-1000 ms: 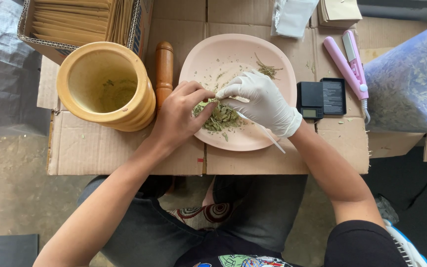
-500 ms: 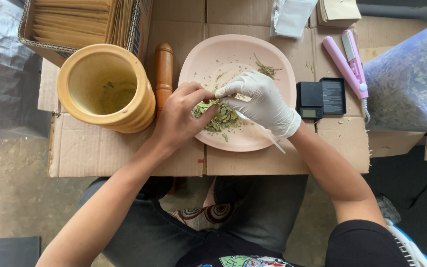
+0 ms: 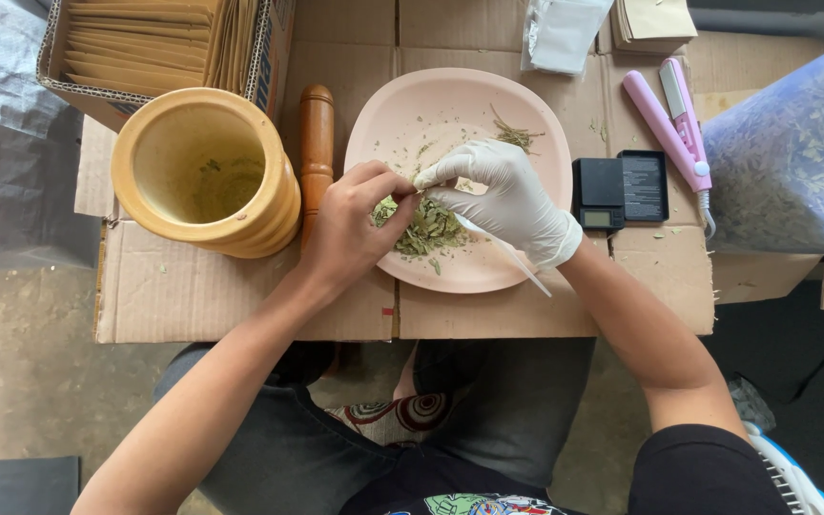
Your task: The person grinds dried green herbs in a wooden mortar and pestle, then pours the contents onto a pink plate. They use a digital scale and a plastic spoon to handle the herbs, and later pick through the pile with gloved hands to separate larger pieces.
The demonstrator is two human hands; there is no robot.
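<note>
1. The bare left hand (image 3: 350,224) is held over the left edge of the pink plate (image 3: 526,133); its fingertips are pinched together on a small item at the top of the leaf pile (image 3: 426,229).
2. The gloved right hand (image 3: 507,200) is met with it over the plate's middle. Its thumb and forefinger are pressed on the same small item, and a thin white stick (image 3: 512,257) is held under the palm, slanting off the plate's near edge.
3. The dried leaves are heaped in the plate's near half; only crumbs and a twig are seen in its far half.
4. Judged from this, some leaf has been dealt with, while the heap is still left.
5. A yellow mortar (image 3: 207,172) with a little leaf inside and a wooden pestle (image 3: 317,143) are set left of the plate on the cardboard (image 3: 193,296).
6. A black scale (image 3: 622,191), a pink sealer (image 3: 674,119) and a bag of leaves (image 3: 779,167) are placed towards the right edge.
</note>
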